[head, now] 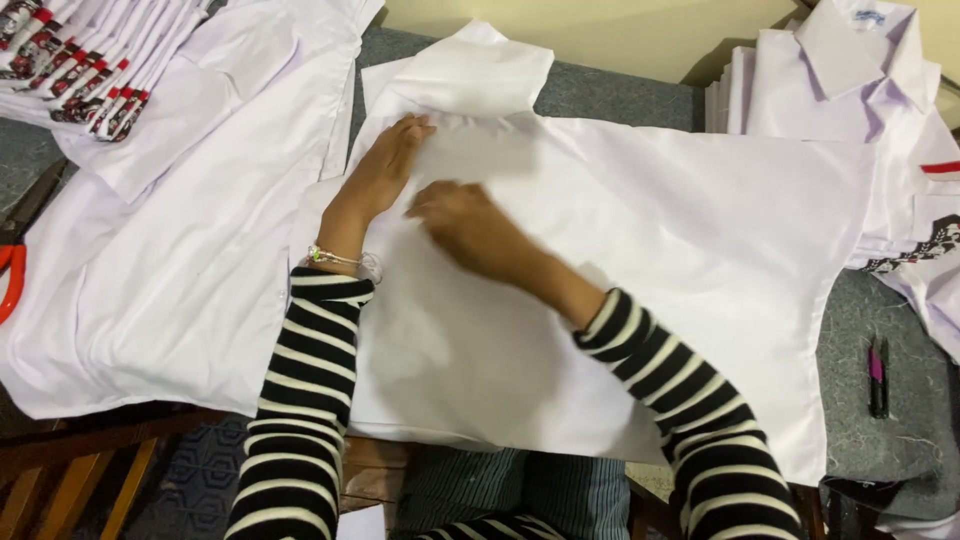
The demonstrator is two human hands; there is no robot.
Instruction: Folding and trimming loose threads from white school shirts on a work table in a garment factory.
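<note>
Pressing flat, fingers spread, left hand [385, 170] and right hand [462, 222] on white shirt [640, 270] at centre frame; likely to wrinkle if dragged unevenly.

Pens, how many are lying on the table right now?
1. A single dark pen with a pink band lies on the grey table cover at the right, past the white shirt. More could be hidden under the garments.

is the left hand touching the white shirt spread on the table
Touching. The head view shows the left hand lying flat on the white shirt, fingers pressed on the cloth near its sleeve.
</note>
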